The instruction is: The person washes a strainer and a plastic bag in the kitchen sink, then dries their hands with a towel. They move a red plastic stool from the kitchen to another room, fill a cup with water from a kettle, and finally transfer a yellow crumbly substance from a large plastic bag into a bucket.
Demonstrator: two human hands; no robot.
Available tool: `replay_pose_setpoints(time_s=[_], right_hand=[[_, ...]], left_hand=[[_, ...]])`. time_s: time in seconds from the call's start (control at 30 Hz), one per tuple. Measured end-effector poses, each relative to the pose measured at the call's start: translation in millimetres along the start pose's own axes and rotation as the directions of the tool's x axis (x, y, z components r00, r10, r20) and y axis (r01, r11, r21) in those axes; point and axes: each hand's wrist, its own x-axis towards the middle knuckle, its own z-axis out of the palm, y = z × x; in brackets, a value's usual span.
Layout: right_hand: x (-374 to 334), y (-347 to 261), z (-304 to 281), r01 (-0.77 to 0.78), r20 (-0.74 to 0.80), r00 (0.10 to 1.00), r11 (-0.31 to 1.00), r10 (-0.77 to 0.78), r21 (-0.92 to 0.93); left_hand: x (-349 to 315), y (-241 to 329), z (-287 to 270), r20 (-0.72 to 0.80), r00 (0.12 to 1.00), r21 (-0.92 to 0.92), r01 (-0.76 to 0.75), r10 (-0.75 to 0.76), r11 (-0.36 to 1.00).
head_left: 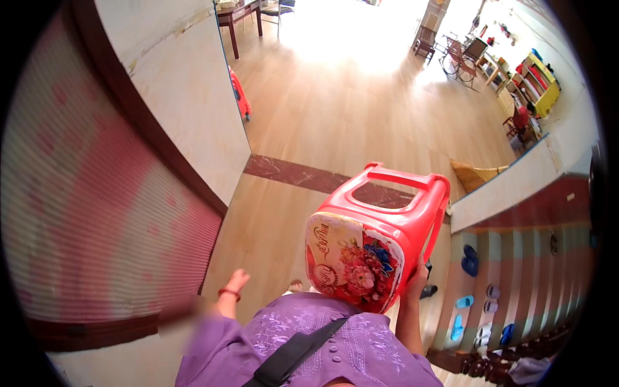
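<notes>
A red plastic stool (380,229) with a flowered seat top is tipped on its side in front of my chest, its legs pointing away from me. My right hand (418,271) grips it from below at the right edge. My left hand (235,282) hangs free at my left side with a red band on the wrist; its fingers are blurred and hold nothing I can see. I wear a purple top with a black strap (293,353) across it.
A pink rolling shutter (109,219) fills the left. A wooden floor (348,109) stretches ahead to chairs (459,59) and a yellow shelf (541,80). Steps (516,258) with several sandals (469,258) lie on the right. A red object (240,95) leans by the left wall.
</notes>
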Motion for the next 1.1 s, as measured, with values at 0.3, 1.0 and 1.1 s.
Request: replay_pose_setpoints(time_s=[0.3,1.0,1.1], right_hand=[[25,-19,40,-0.173,0.281,0.953,0.963,0.111,0.206],[116,60,26,-0.58,0.788,0.532,0.812,0.31,0.072],[120,75,24,-0.781,0.892,0.309,0.624,0.331,0.039]], left_hand=[[7,225,-7,0.13,0.955,-0.896,-0.002,0.266,0.445],[-172,243,8,-0.558,0.795,-0.684,-0.603,0.238,0.41],[-205,232,27,-0.618,0.772,-0.724,-0.633,0.149,0.273]])
